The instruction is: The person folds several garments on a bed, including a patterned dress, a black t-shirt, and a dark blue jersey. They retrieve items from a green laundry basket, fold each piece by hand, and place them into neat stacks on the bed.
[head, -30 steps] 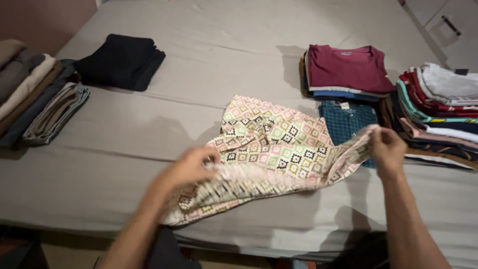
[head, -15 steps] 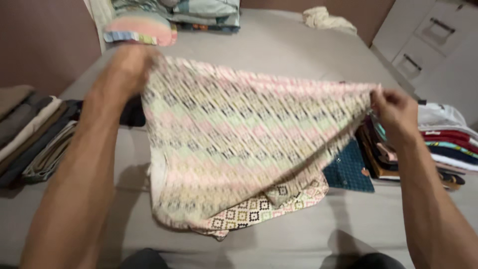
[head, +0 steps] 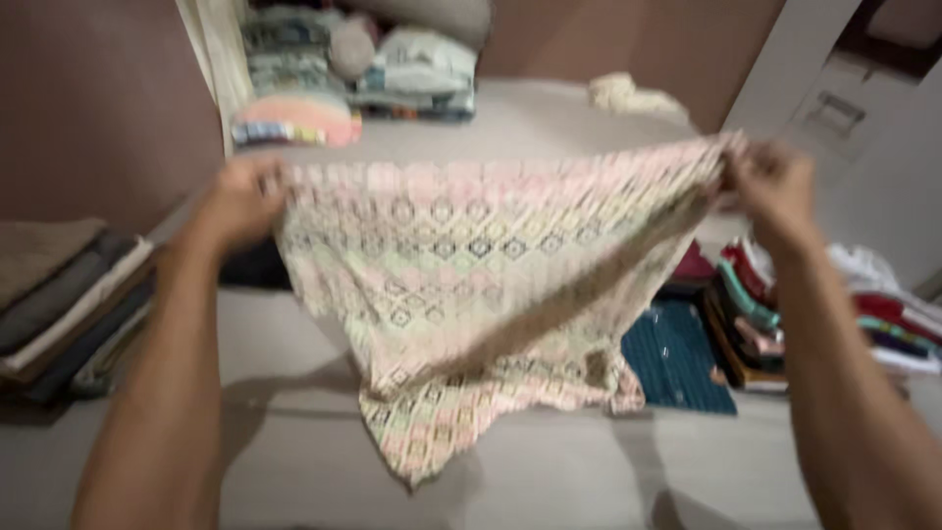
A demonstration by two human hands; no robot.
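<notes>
We've lifted the patterned shirt point(head: 471, 294) off the bed point(head: 549, 481); left hand point(head: 235, 201) and right hand point(head: 770, 182) each grip a corner, stretching it wide.

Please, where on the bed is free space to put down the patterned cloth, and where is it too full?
Bare grey bed lies in front, under the patterned cloth held up by the left hand and right hand. Another free strip lies beyond, before the pillows. Crowded: the folded stack at left, the teal garment and coloured pile at right.
</notes>
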